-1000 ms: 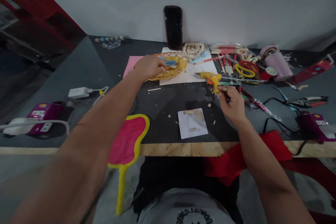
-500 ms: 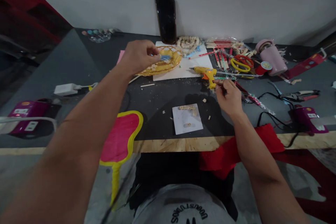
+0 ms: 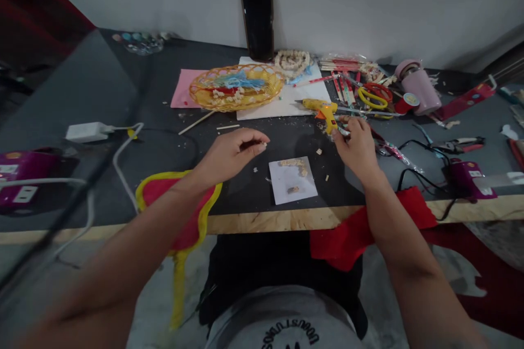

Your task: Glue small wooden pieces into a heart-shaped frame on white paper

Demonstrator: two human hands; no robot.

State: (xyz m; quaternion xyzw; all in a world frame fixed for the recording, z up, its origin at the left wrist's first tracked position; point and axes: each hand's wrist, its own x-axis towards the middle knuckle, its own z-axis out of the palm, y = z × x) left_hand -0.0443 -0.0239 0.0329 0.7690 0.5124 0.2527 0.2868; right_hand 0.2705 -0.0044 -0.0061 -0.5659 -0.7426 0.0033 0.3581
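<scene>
Pale piece (image 3: pixel 265 144) sits pinched in the left hand (image 3: pixel 232 155) above the counter (image 3: pixel 237 191); the right hand (image 3: pixel 356 143) touches the glue gun (image 3: pixel 321 106) at its handle, though I cannot tell if it grips; beyond lies the basket (image 3: pixel 272 85), then the phone (image 3: pixel 258 20) against the wall (image 3: pixel 347 5)

yellow glue gun (image 3: pixel 324 107) pointing left; tiny pale piece (image 3: pixel 265 144) pinched

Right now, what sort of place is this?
Likely a craft workspace: a yellow plastic glue gun, an oval yellow woven basket and scissors with yellow loop handles share a dark grey tabletop.
</scene>
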